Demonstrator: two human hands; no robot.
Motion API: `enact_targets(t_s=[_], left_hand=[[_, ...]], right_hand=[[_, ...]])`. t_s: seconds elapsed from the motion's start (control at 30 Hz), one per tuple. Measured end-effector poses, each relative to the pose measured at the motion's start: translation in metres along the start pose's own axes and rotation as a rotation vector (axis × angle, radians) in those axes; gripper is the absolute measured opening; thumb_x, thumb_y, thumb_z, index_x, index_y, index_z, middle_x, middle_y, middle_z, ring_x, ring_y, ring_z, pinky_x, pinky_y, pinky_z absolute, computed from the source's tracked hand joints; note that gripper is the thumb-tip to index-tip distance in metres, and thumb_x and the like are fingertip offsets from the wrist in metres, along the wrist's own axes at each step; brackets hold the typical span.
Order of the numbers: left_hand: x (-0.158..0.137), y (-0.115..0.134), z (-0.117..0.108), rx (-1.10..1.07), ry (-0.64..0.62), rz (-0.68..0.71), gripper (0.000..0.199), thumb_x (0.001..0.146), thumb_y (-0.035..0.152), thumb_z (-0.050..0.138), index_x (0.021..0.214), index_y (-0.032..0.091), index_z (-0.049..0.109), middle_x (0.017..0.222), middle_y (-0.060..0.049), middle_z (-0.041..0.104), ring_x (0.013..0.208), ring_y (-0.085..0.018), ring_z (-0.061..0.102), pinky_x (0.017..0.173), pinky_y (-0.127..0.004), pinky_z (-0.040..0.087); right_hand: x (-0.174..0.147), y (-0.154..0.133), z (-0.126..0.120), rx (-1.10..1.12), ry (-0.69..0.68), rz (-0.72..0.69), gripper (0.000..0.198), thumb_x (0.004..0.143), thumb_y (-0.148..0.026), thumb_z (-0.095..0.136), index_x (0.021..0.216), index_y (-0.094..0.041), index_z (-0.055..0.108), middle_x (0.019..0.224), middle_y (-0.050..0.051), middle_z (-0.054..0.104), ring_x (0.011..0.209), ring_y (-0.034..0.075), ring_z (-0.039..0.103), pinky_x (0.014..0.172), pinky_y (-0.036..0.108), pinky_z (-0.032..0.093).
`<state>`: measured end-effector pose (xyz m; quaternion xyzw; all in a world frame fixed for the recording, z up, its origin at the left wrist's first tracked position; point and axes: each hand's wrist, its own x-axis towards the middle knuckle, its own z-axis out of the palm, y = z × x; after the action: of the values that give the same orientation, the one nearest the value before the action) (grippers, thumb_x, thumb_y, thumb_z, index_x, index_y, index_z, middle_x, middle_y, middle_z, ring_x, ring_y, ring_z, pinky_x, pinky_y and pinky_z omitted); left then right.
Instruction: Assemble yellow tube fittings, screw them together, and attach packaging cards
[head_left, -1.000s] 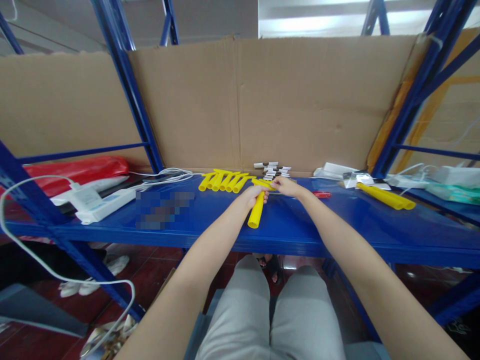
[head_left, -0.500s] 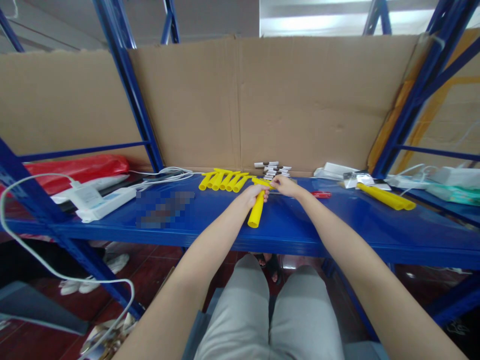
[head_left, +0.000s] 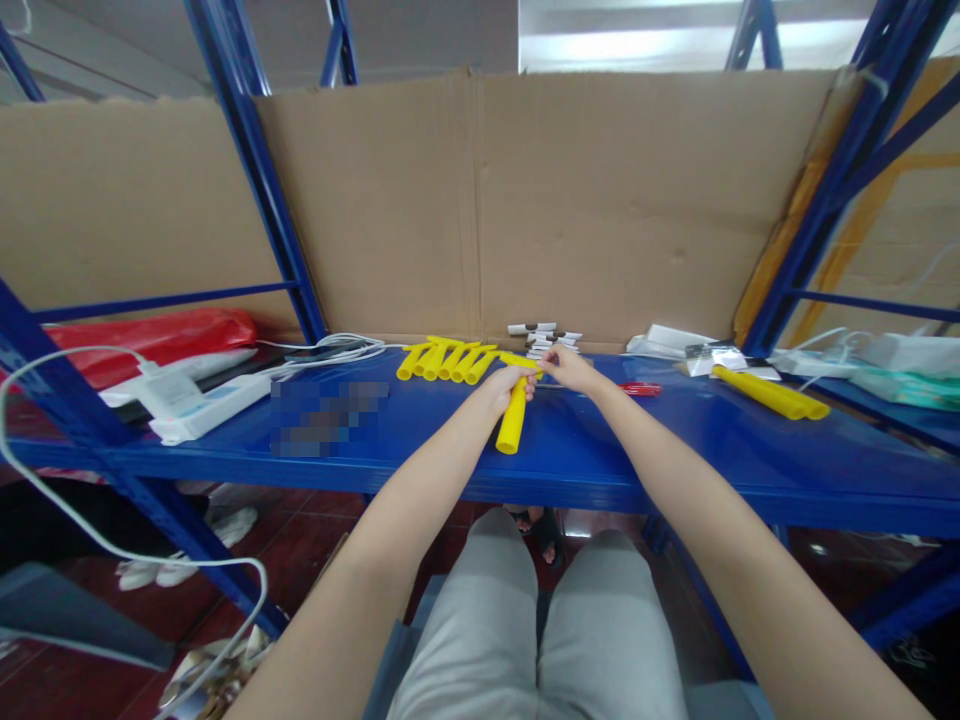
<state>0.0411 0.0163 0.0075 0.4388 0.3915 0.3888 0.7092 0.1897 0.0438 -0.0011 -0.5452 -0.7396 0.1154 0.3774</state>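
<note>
A yellow T-shaped piece with a hollow tube handle (head_left: 511,428) is gripped around its upper handle by my left hand (head_left: 513,384), the open tube end towards me. At the right side of its crosspiece, my right hand (head_left: 568,368) has its fingertips pinched together; anything small between them is hidden. Just behind that hand lies a pile of small white-and-black pieces (head_left: 541,335). To its right is a red-handled screwdriver (head_left: 641,389), its thin shaft pointing towards my right hand. Several similar yellow T-shaped pieces (head_left: 448,362) lie in a row left of my hands.
Two yellow tubes (head_left: 772,393) lie at the right near clear plastic packets (head_left: 724,358) and a white box (head_left: 671,341). A white power strip (head_left: 214,408) with cables sits at the left. Cardboard (head_left: 600,200) closes off the back of the blue shelf (head_left: 420,455).
My right fingertips have shifted very slightly at the crosspiece. The left hand keeps its grip on the yellow piece, and the rest stays in place.
</note>
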Motion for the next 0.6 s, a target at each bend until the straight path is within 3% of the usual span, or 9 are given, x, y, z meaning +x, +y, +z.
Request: enact_targets(t_s=[0.1,0.37,0.6], left_hand=[[-0.004,0.002,0.002,-0.01,-0.007,0.021,0.022,0.09,0.002,0.044,0.074,0.016,0.05,0.049,0.005,0.044,0.035,-0.005,0.036,0.035,-0.014,0.029],[-0.01,0.004,0.007,-0.019,0.025,0.043,0.027,0.098,0.011,0.045,0.072,0.017,0.048,0.046,0.007,0.041,0.035,-0.003,0.031,0.037,-0.015,0.028],[0.0,0.002,-0.002,-0.103,0.021,0.037,0.013,0.091,0.009,0.058,0.079,0.015,0.057,0.05,0.006,0.044,0.036,-0.004,0.037,0.037,-0.015,0.03]], right_hand=[[0.0,0.001,0.001,0.106,0.033,0.064,0.003,0.086,-0.015,0.061,0.087,-0.016,0.058,0.096,0.007,0.07,0.088,0.017,0.064,0.083,0.03,0.05],[-0.008,-0.001,-0.001,0.421,-0.138,0.182,0.025,0.095,-0.033,0.056,0.114,-0.017,0.057,0.104,0.01,0.073,0.086,0.017,0.07,0.071,0.026,0.054],[-0.005,-0.002,-0.004,0.268,-0.022,0.219,0.026,0.099,-0.035,0.049,0.113,-0.016,0.058,0.113,0.013,0.07,0.087,0.017,0.07,0.069,0.025,0.053]])
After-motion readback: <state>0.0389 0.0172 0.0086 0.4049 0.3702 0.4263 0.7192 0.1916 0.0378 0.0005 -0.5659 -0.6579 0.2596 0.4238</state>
